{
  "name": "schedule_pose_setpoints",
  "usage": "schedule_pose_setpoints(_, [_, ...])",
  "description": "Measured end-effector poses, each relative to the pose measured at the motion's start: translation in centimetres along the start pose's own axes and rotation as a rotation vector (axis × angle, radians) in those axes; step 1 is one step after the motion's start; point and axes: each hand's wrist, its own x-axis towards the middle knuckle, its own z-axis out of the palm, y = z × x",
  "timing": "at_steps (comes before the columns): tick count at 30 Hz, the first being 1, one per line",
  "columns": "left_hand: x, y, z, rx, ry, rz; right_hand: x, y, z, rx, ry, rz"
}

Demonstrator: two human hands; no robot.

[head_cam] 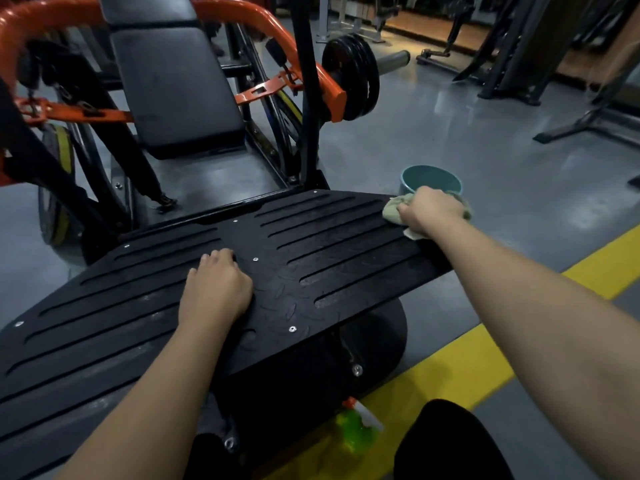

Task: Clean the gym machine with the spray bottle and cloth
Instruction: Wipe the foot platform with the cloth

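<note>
The gym machine's black ribbed footplate (145, 306) fills the middle of the view. My right hand (431, 209) grips a pale green cloth (393, 211) and presses it on the plate's far right corner. My left hand (216, 285) rests on the plate's middle, fingers curled over the surface and holding nothing. A green spray bottle (356, 433) with a white and orange head stands on the floor below the plate's near edge, between the plate and my knee.
A teal bucket (431, 180) stands on the grey floor just beyond the cloth. The black seat pad (176, 84), orange frame (242, 15) and weight plates (353, 77) rise behind the plate. A yellow floor stripe (450, 372) runs at right. Other machines stand at far right.
</note>
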Motion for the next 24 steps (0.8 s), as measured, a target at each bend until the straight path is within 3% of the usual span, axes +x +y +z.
schedule_pose_setpoints(4, [0.2, -0.3, 0.3, -0.021, -0.001, 0.009, 0.7, -1.4, 0.9, 0.164, 0.054, 0.150])
schedule_pose_setpoints(7, [0.3, -0.4, 0.2, -0.031, -0.004, 0.006, -1.1, -3.0, 0.8, 0.121, 0.021, 0.163])
schedule_pose_setpoints(10, [0.2, 0.0, -0.2, -0.031, -0.046, -0.016, -5.2, -6.3, 1.3, -0.052, 0.021, -0.117])
schedule_pose_setpoints(15, [0.0, -0.1, -1.2, -0.049, -0.105, -0.031, -17.0, -14.7, 1.3, -0.013, -0.181, -0.674])
schedule_pose_setpoints(17, [-0.2, 0.1, -1.4, -0.057, -0.126, -0.029, -18.2, -15.2, 2.0, -0.028, -0.180, -0.788])
schedule_pose_setpoints(21, [-0.1, 0.2, -1.1, -0.034, -0.093, -0.029, -12.6, -10.3, 1.4, 0.028, -0.182, -0.559])
schedule_pose_setpoints(24, [-0.1, 0.2, -1.0, -0.038, -0.087, -0.038, -5.6, -4.0, 0.3, -0.030, -0.096, -0.286])
